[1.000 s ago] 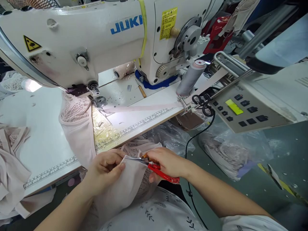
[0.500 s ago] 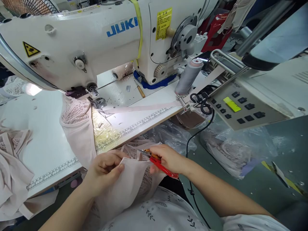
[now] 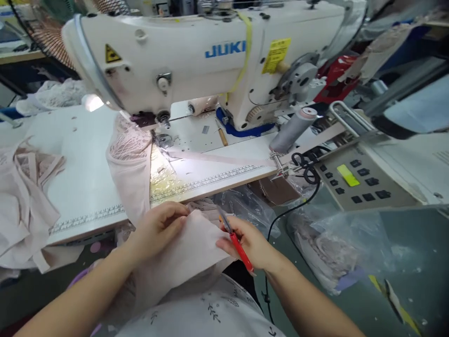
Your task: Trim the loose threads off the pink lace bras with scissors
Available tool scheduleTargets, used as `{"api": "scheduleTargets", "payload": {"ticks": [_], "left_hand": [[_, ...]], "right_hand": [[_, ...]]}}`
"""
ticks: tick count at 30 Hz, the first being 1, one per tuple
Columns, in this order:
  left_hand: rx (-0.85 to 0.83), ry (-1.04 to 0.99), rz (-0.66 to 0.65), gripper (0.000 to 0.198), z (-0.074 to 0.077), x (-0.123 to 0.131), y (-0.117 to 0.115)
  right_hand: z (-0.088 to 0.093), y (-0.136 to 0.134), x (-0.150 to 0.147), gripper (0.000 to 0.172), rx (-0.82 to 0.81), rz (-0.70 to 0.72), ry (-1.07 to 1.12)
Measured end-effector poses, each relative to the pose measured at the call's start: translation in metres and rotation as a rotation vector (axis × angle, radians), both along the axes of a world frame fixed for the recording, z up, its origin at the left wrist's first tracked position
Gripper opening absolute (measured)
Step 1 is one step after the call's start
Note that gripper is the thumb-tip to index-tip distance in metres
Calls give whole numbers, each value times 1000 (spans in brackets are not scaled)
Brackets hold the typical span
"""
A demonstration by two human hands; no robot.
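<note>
My left hand (image 3: 159, 230) pinches the upper edge of a pale pink bra (image 3: 185, 250), whose smooth fabric spreads over my lap. Red-handled thread snips (image 3: 239, 250) sit in my closed right hand (image 3: 247, 241), blades pointing up and away from me. The right thumb lies against the fabric's right edge; whether it also grips the cloth, I cannot tell. Another part of pink lace-topped fabric (image 3: 129, 161) hangs from under the sewing machine's needle area over the table's front edge.
A white JUKI sewing machine (image 3: 196, 61) stands on the white table (image 3: 84, 173). Pink garments (image 3: 28, 201) are piled at the left. A tape (image 3: 224, 159) runs from a metal guide towards the needle. At the right are a control box (image 3: 368, 175), a black cable (image 3: 294, 206) and bagged pieces (image 3: 326, 252).
The camera view has shifted, so the machine appears farther right. The snips have moved away from the fabric edge and tilted more upright. My left hand still holds the fabric, now lifted and spread flatter.
</note>
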State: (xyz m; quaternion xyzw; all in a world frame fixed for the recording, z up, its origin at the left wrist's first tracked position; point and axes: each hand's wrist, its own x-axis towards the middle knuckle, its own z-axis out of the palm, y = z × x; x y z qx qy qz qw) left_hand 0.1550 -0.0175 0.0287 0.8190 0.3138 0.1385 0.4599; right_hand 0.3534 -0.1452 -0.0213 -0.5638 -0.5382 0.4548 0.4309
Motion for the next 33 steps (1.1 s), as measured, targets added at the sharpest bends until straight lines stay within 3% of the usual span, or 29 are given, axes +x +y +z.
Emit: {"api": "scheduleTargets", "payload": {"ticks": [3,6,9,11,15,18,20,23,26,33], "left_hand": [[43,-89,200,20,1,-29,-5],[84,-22,607,19,0,-83,-12],[-46,158,1010,22,-12,-145,-27],[-198,183,1146,27,-28,-177,-43],[-629,43,1186,44,-68,-202,-82],[-862,-123,1162,51,-90,-200,-102],[-939,-215,1178,48,-97,-197,-108],[-987,-317,1241,46,-98,-197,-110],[-980,-384,1328,55,-91,-199,-111],[-927,-434,1463,69,-71,-198,-115]], "right_hand": [[-11,-12,3,22,-81,-43,13],[-20,-27,8,19,-166,-10,-9],[-22,-35,14,20,-272,84,-53],[-20,-35,15,21,-351,173,-78],[-17,-25,6,30,-420,221,-169],[-20,-12,-8,34,-379,57,-123],[-22,-2,-18,35,-326,-85,-37],[-22,10,-30,35,-269,-201,31],[-21,14,-36,33,-246,-228,51],[-30,3,-31,31,-177,-319,49]]}}
